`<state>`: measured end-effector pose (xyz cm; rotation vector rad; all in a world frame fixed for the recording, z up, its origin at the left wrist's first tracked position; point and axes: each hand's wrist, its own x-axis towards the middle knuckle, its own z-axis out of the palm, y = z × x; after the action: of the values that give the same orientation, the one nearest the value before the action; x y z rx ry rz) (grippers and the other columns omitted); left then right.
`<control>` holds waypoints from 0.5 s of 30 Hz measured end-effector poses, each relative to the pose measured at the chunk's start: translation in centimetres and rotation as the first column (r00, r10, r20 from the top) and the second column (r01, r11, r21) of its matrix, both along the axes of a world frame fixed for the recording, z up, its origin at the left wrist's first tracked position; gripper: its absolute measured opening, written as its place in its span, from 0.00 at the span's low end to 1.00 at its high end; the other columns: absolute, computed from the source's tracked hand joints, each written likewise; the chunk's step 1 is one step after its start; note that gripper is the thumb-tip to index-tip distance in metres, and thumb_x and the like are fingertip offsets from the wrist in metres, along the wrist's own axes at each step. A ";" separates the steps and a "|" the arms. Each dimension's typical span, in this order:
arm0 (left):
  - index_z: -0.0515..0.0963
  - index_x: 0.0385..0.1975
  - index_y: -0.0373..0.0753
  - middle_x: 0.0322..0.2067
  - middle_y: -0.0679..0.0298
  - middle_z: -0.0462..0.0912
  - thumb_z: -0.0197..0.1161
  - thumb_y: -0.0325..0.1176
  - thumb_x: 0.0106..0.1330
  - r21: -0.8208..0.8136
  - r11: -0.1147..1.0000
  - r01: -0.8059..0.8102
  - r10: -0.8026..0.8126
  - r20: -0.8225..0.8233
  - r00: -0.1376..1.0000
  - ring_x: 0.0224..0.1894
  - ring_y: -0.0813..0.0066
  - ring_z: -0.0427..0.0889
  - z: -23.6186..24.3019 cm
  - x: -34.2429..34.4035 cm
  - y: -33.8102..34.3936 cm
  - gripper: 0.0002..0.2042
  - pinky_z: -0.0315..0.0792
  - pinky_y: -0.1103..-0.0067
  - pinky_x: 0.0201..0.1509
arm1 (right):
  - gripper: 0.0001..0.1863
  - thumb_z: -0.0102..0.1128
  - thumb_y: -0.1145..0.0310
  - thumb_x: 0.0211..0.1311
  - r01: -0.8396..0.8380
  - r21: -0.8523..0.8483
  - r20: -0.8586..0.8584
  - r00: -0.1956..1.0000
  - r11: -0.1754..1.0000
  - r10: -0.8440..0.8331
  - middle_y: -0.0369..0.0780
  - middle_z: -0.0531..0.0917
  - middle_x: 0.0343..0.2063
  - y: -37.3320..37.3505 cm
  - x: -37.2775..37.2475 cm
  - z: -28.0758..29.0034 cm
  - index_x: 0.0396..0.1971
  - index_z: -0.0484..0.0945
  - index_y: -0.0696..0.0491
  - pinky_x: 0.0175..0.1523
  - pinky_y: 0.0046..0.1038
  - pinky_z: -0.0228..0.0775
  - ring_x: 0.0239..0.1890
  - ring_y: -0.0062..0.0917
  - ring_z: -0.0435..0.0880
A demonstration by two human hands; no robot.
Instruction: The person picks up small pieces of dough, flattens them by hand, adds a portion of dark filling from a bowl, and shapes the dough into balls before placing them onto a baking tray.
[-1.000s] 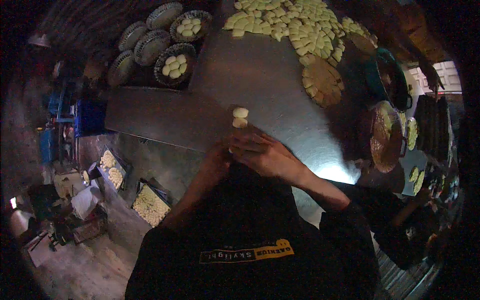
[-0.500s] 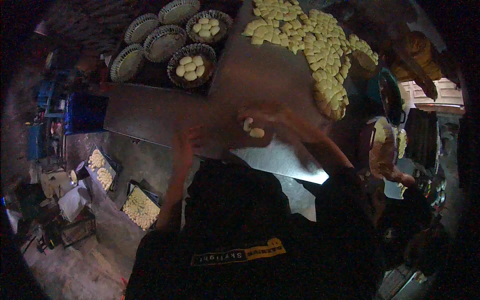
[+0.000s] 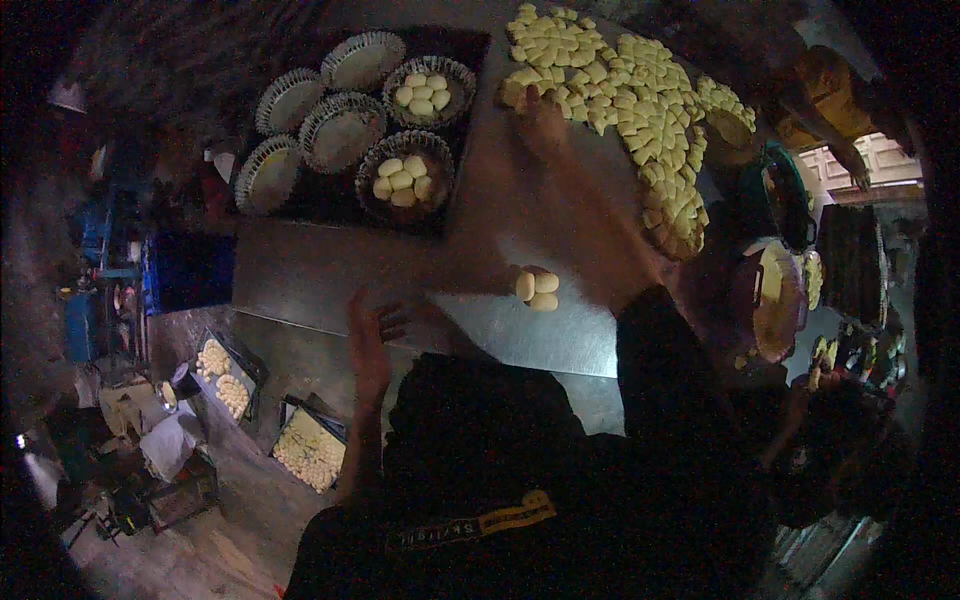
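Observation:
My right hand [image 3: 543,125] reaches over the metal table [image 3: 330,275] to the near edge of a big spread of cut pale dough pieces [image 3: 655,105]. Its fingers look stretched out and touch the edge of that dough; dim light blurs the fingertips. At the table's front edge my left hand [image 3: 374,325] hovers with spread fingers, holding nothing. Between my arms, a small cluster of smooth dough balls [image 3: 542,288] rests on the metal. A dark tray [image 3: 330,215] at the far left bears fluted pans [image 3: 343,132]; two hold rounded dough balls [image 3: 404,182].
On the floor at left lie trays of shaped dough [image 3: 308,450], near a blue crate [image 3: 190,272]. At right stand a wide basin [image 3: 775,300] and a green tub [image 3: 785,195]. Another person's arm [image 3: 835,140] shows at the far right, and another person's hand [image 3: 797,405] lower down.
My right hand has left the dough balls in front of me and moved away to the dough spread. My left hand's fingers have spread. The whole view has shifted slightly.

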<state>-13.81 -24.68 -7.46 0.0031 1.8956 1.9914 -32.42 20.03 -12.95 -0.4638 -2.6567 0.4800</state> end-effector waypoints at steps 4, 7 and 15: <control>0.55 0.69 0.41 0.49 0.51 0.79 0.47 0.49 0.75 0.090 0.996 0.003 0.003 -0.068 0.998 0.46 0.62 0.83 2.2 -0.6 2.9 0.28 0.77 0.70 0.47 | 0.12 0.65 0.64 0.55 0.055 -0.006 0.106 0.993 0.998 -0.054 0.41 0.84 0.26 0.8 -0.6 -0.2 0.34 0.82 0.58 0.45 0.34 0.76 0.32 0.34 0.84; 0.63 0.65 0.38 0.50 0.54 0.78 0.49 0.46 0.75 0.156 0.985 0.074 -0.091 0.104 0.990 0.47 0.63 0.82 0.2 -0.9 4.7 0.25 0.77 0.69 0.49 | 0.15 0.66 0.62 0.57 -0.133 -0.662 0.060 0.972 0.738 0.228 0.39 0.85 0.30 0.4 4.7 -0.1 0.38 0.82 0.57 0.47 0.33 0.75 0.36 0.28 0.84; 0.75 0.52 0.35 0.49 0.61 0.79 0.56 0.32 0.72 -0.005 0.971 0.237 -0.220 -0.392 0.893 0.50 0.70 0.80 3.2 3.7 15.8 0.13 0.76 0.76 0.51 | 0.21 0.70 0.74 0.52 -0.406 -0.575 -0.191 0.911 0.711 0.366 0.44 0.76 0.55 -12.6 27.9 15.0 0.48 0.79 0.55 0.55 0.33 0.76 0.52 0.35 0.81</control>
<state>-10.11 -8.89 -4.29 0.6535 1.9699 1.9727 -4.52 7.47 2.04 -0.0380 -2.4818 1.4790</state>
